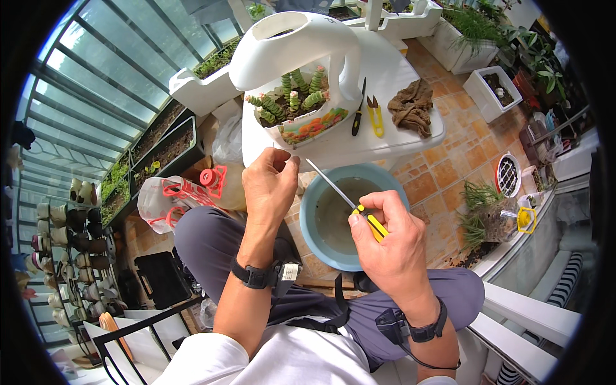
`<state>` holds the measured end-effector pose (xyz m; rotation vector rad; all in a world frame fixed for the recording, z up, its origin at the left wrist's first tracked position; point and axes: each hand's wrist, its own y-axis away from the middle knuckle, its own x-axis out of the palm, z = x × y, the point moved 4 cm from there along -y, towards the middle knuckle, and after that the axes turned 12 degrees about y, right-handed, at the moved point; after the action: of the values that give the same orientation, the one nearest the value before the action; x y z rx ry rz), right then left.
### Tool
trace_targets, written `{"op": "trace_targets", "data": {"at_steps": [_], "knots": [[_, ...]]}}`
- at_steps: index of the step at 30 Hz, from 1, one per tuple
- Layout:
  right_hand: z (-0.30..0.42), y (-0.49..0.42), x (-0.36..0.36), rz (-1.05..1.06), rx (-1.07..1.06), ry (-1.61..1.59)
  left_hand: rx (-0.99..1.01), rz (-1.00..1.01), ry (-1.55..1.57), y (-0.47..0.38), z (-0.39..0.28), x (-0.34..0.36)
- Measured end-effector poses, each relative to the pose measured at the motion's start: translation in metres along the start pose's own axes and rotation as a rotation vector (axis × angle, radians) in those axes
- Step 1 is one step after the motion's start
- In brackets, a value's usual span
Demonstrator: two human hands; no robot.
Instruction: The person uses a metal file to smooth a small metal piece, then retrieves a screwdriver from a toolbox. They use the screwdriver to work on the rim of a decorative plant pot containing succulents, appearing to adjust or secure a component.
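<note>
My right hand (391,240) grips a screwdriver (337,186) by its yellow-and-black handle, the shaft pointing up and left over a blue basin (308,226) of murky water. My left hand (271,185) is raised left of the screwdriver's tip, thumb and fingers pinched together; a tiny thin thing seems to stick up from them, too small to name. Beyond both hands, a cut white plastic jug (308,48) holding stacked-leaf succulents (294,101) in soil stands on a white table (298,158). On its right lie a black-handled slim tool (358,108), yellow snips (374,118) and a crumpled brown cloth (412,107).
At the left are a plastic bag with red print (166,195), a large bottle with a red cap (210,177) and dark planter boxes (166,149). A white planter (486,103) and a plant in a plastic bottle (500,224) stand at the right on the tiled floor (433,187).
</note>
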<state>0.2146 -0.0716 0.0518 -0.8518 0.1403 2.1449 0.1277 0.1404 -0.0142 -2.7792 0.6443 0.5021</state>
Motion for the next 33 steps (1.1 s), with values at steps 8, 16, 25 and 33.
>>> {"op": "trace_targets", "data": {"at_steps": [8, 16, 25, 33], "knots": [[0.013, -0.001, 0.021, -0.121, -0.168, 0.08, -0.545, 0.096, 0.707, -0.008, 0.02, 0.0], [0.014, -0.006, 0.032, -0.097, -0.14, 0.092, -0.854, 0.284, 1.182, -0.007, 0.018, 0.019], [0.01, -0.006, 0.039, -0.12, -0.113, 0.097, -0.98, 0.312, 1.499, -0.003, 0.026, 0.031], [0.009, -0.003, 0.048, -0.198, -0.12, 0.087, -0.946, 0.354, 1.638, 0.002, 0.032, 0.037]]}}
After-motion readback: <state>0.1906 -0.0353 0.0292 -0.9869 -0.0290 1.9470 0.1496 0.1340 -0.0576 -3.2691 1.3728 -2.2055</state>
